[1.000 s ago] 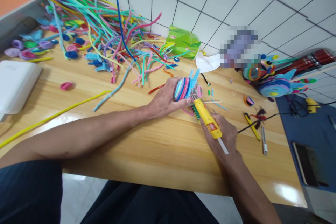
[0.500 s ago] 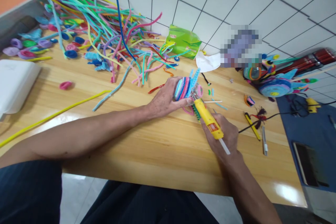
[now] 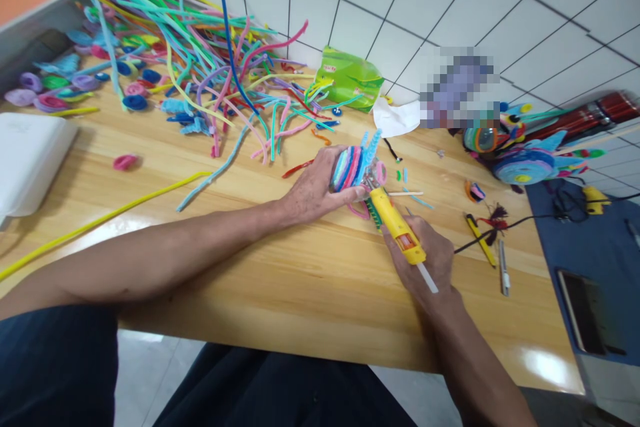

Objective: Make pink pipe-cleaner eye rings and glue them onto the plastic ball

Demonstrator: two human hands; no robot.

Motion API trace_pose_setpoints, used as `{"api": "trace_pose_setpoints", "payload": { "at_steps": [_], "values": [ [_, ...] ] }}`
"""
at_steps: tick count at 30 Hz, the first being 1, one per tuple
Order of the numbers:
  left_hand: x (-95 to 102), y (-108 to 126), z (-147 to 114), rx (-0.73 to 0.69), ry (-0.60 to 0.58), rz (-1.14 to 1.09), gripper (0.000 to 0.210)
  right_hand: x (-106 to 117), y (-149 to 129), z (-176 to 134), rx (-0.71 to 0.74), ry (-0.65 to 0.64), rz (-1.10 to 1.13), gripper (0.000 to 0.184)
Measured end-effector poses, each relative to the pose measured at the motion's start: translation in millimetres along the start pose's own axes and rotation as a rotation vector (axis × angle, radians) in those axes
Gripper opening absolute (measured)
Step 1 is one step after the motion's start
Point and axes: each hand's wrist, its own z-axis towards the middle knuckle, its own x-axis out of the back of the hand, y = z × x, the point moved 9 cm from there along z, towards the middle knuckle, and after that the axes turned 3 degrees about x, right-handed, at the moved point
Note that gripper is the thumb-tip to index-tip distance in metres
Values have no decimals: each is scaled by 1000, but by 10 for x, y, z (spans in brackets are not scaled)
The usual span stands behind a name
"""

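My left hand (image 3: 317, 190) is closed around a striped pipe-cleaner craft (image 3: 349, 168), banded in blue, pink and white, with light blue spikes on top. In my right hand (image 3: 425, 247) is a yellow hot glue gun (image 3: 397, 223), a white glue stick jutting from its rear. The gun's nozzle meets the right side of the craft near my left thumb; whether it touches is too small to tell. A pink loop (image 3: 381, 173) shows beside the nozzle, and a green bristly strip (image 3: 374, 213) lies below it, partly hidden by the gun.
Many loose pipe cleaners (image 3: 200, 47) heap at the back left, near a green packet (image 3: 350, 79). A white box (image 3: 33, 163) stands at left. To the right lie a yellow pencil (image 3: 481, 241), a craft knife (image 3: 504, 269), a black cord (image 3: 505, 223) and finished-looking crafts (image 3: 525, 163).
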Motion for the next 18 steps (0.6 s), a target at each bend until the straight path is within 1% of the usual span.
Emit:
{"api": "trace_pose_setpoints", "payload": {
  "at_steps": [4,7,10,18],
  "values": [
    [-2,-1,-5,-2,-5,-6,83,21,-27,12,16,19,2,18],
    [2,1,-8,1,-6,-1,86,6,-8,5,-4,3,-16,21],
    [4,2,-8,4,-8,5,84,-14,12,-6,-18,-12,-31,23],
    [-1,-3,-3,10,-16,-4,83,-17,5,-9,1,2,-42,23]
  ]
}}
